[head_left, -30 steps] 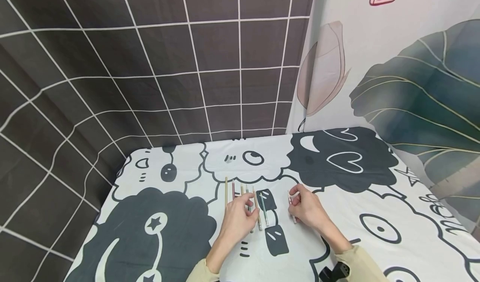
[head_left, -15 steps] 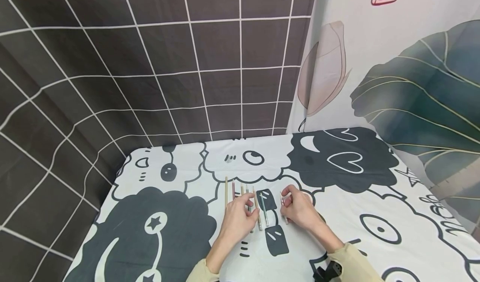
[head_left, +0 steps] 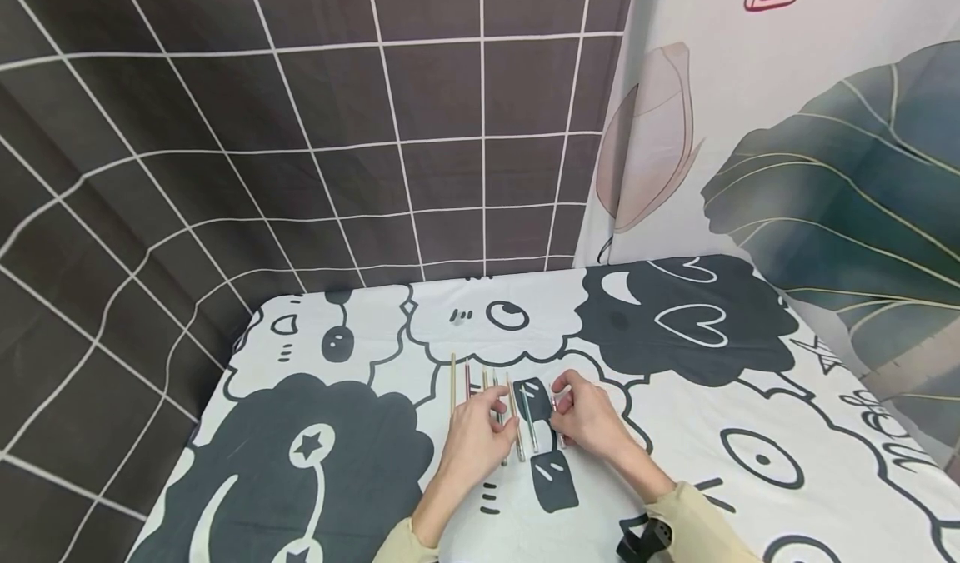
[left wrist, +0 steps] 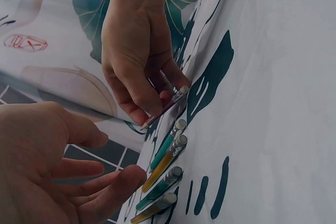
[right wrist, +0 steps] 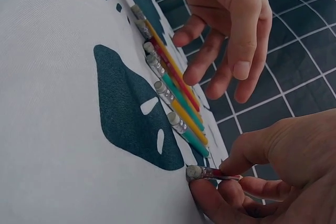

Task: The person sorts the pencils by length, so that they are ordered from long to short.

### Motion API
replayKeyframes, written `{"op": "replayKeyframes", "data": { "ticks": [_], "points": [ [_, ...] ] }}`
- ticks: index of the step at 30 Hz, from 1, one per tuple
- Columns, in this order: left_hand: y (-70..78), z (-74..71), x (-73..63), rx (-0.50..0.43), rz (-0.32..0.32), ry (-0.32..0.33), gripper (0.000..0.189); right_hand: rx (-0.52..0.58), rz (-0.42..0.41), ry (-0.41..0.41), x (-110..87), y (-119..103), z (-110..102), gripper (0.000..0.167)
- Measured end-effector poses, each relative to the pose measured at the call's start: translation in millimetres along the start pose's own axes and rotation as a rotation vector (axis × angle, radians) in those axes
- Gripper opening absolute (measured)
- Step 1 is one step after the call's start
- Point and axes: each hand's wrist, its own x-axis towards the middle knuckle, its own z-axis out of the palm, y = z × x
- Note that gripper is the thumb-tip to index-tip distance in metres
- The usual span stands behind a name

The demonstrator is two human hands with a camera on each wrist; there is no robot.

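Note:
My right hand (head_left: 588, 417) pinches a red pencil (right wrist: 212, 172) between thumb and fingers, its eraser end pointing toward me, close over the cloth. To its left, several pencils lie side by side, spaced apart in a row, their eraser ends toward me. Nearest to the held one is a green pencil (right wrist: 189, 137), then a yellow pencil (right wrist: 181, 109). Another red pencil (head_left: 467, 380) and a yellow pencil (head_left: 452, 384) lie at the row's left. Above the row hovers my left hand (head_left: 476, 434), fingers loosely bent and holding nothing, hiding parts of the middle pencils.
A white cloth (head_left: 600, 496) with black cartoon faces covers the table. Behind it hangs a dark curtain (head_left: 427, 171) with a white grid. A white curtain (head_left: 675, 171) printed with leaves hangs at the right.
My right hand has moved left with the red pencil, bringing it nearer to the row's right end. The left hand and the lying pencils have stayed in place.

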Motion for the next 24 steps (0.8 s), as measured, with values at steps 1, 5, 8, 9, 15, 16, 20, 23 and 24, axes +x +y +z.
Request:
{"op": "replayKeyframes", "data": {
  "ticks": [1, 5, 8, 9, 15, 16, 20, 23, 24],
  "points": [
    [-0.1, -0.1, 0.0, 0.0, -0.001, 0.0, 0.037, 0.0, -0.002, 0.0, 0.3, -0.3, 0.9, 0.034],
    [-0.9, -0.5, 0.0, 0.005, 0.002, 0.003, 0.037, 0.005, -0.006, 0.002, 1.1, -1.9, 4.4, 0.034],
    [-1.5, -0.7, 0.1, 0.016, 0.005, 0.008, 0.036, 0.006, -0.01, 0.003, 1.8, -3.4, 6.8, 0.034],
    [-1.6, -0.8, 0.0, 0.019, 0.005, 0.009, 0.036, 0.005, -0.01, 0.005, 2.0, -3.8, 7.6, 0.034],
    [-2.1, -1.7, -0.6, 0.022, 0.003, 0.012, 0.036, -0.019, -0.01, 0.005, 3.5, -4.9, 10.8, 0.033],
    [-2.2, -1.8, -0.6, 0.022, 0.004, 0.012, 0.036, -0.025, -0.012, 0.004, 3.8, -5.0, 11.2, 0.033],
    [-2.7, -2.0, -0.7, 0.021, 0.004, 0.011, 0.036, -0.038, -0.016, -0.001, 4.7, -6.1, 12.1, 0.032],
    [-3.1, -2.3, -1.1, 0.015, 0.003, 0.011, 0.037, -0.051, -0.013, -0.001, 5.7, -6.9, 12.7, 0.031],
    [-3.2, -2.5, -1.2, 0.012, 0.002, 0.01, 0.037, -0.059, -0.012, 0.0, 6.0, -7.0, 12.9, 0.031]
  ]
}}
